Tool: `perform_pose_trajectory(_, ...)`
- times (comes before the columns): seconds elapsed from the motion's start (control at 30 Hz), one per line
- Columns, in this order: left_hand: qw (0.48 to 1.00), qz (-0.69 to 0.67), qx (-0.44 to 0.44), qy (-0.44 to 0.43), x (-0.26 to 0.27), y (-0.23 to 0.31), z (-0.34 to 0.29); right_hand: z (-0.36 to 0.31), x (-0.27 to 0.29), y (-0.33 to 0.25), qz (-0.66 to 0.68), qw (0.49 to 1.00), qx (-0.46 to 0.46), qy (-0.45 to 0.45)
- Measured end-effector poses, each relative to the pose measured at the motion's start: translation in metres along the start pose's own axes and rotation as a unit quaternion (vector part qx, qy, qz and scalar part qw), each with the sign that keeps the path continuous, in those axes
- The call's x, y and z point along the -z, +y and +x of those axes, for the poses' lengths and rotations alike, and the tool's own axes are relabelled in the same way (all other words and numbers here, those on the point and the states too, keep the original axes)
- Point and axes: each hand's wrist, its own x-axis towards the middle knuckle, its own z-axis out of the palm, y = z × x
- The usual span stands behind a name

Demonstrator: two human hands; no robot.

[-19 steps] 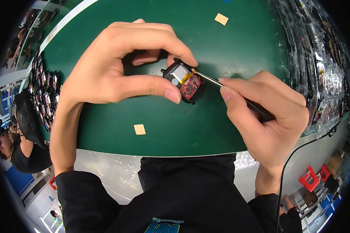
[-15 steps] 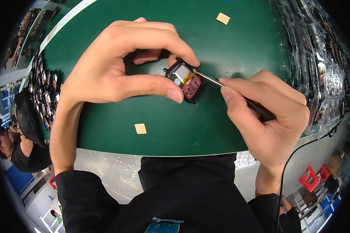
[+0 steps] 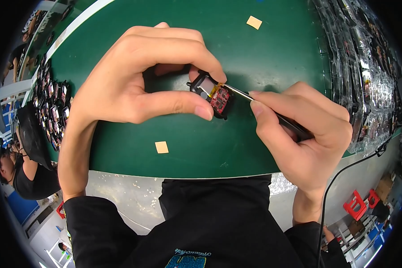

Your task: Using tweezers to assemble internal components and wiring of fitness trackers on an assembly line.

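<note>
Shifted black device [image 3: 213, 94] (red board [image 3: 220, 101])

Bright, fairly even light covers the green tabletop [image 3: 232, 149], with a faint pale sheen around its middle and a dark shadow under the left hand [image 3: 125, 80]. White glare speckles the clear plastic trays [image 3: 364, 94] at right. Fisheye distortion bends straight edges near the black, rounded border.
</note>
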Motion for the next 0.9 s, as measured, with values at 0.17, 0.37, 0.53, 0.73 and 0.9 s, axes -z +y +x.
perform_pose_trajectory(0.17, 1.000, -0.007, 0.007, 0.002, -0.0013, -0.0008, 0.0008, -0.0005, -0.0011, 0.0008, 0.002, 1.000, 0.004, 0.006)
perform_pose_trajectory(0.37, 0.999, -0.011, 0.035, 0.002, -0.0006, -0.0001, -0.0003, -0.0009, -0.0049, 0.0016, 0.018, 1.000, -0.002, 0.017)
perform_pose_trajectory(0.53, 0.999, -0.015, 0.033, 0.005, -0.0016, 0.0013, -0.0001, -0.0018, -0.0045, 0.0012, 0.018, 1.000, -0.001, 0.016)
perform_pose_trajectory(0.73, 1.000, -0.019, 0.019, 0.007, -0.0023, -0.0006, -0.0005, -0.0013, -0.0048, 0.0017, 0.018, 1.000, -0.003, 0.015)
perform_pose_trajectory(0.9, 0.999, -0.027, 0.027, 0.003, -0.0011, -0.0020, -0.0005, -0.0008, -0.0026, 0.0027, 0.027, 1.000, -0.011, 0.011)
